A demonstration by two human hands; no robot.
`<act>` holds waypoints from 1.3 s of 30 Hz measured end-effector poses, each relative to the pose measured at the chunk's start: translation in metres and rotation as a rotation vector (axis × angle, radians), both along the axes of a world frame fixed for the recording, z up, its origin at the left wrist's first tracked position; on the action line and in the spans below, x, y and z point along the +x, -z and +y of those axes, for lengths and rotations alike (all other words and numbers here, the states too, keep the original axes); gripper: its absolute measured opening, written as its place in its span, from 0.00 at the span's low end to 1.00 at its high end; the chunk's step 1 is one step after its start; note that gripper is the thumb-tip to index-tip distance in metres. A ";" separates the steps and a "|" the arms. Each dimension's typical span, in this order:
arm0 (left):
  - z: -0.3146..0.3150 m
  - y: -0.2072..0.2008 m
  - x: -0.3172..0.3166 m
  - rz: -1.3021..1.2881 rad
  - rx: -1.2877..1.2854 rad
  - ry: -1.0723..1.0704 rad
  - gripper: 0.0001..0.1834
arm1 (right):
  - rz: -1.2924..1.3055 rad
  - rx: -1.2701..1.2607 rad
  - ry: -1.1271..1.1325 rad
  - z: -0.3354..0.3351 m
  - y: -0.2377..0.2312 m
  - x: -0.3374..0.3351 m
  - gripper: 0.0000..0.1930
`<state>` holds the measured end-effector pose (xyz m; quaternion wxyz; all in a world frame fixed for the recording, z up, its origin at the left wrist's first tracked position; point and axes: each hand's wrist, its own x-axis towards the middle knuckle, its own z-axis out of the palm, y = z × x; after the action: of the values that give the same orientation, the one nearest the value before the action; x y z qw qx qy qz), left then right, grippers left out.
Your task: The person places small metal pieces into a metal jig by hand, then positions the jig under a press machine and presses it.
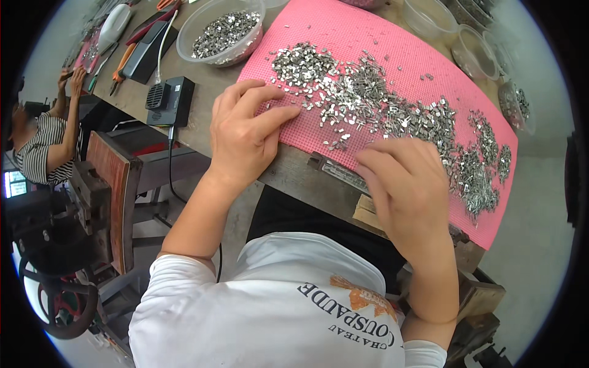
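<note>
A pink textured mat (368, 43) covers much of the bench in front of me, with loose piles of small silvery metal pieces (304, 64) across it. My left hand (245, 126) rests over the mat's left edge, fingers bent but apart, and nothing shows between them. Above the near edge of the mat, my right hand (408, 175) has its thumb and fingertips pinched together. Whatever they hold, if anything, is hidden. Just left of those fingertips a narrow metal fixture (340, 170) lies along the bench edge. A small wooden block (368, 211) sits below it.
Left of the mat stands a clear plastic bowl (186, 48) of metal pieces. Nearer is a black box device (178, 101) with a cable; orange-handled pliers (124, 63) lie farther left. Clear tubs (475, 58) line the right side. Another person (46, 144) works at far left.
</note>
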<state>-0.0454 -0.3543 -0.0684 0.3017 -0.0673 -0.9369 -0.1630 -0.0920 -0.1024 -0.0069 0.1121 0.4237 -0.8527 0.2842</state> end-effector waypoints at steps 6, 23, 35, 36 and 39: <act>-0.001 0.005 0.002 0.025 0.086 0.007 0.15 | -0.075 0.016 -0.095 -0.049 0.010 -0.027 0.06; 0.001 0.003 -0.002 -0.009 0.208 0.009 0.13 | 0.123 0.206 -0.128 -0.083 0.024 -0.054 0.04; 0.006 -0.014 -0.009 -0.078 0.092 -0.042 0.08 | 0.239 0.040 -0.077 -0.071 0.039 -0.052 0.08; 0.010 -0.015 -0.009 -0.102 0.093 -0.061 0.08 | 0.183 -0.030 -0.070 -0.062 0.037 -0.050 0.08; 0.012 -0.014 -0.011 -0.100 0.097 -0.049 0.07 | 0.066 -0.126 -0.085 -0.044 0.024 -0.048 0.07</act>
<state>-0.0563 -0.3424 -0.0541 0.2616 -0.0213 -0.9431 -0.2040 -0.1399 -0.1461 -0.0312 0.1545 0.4609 -0.8102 0.3277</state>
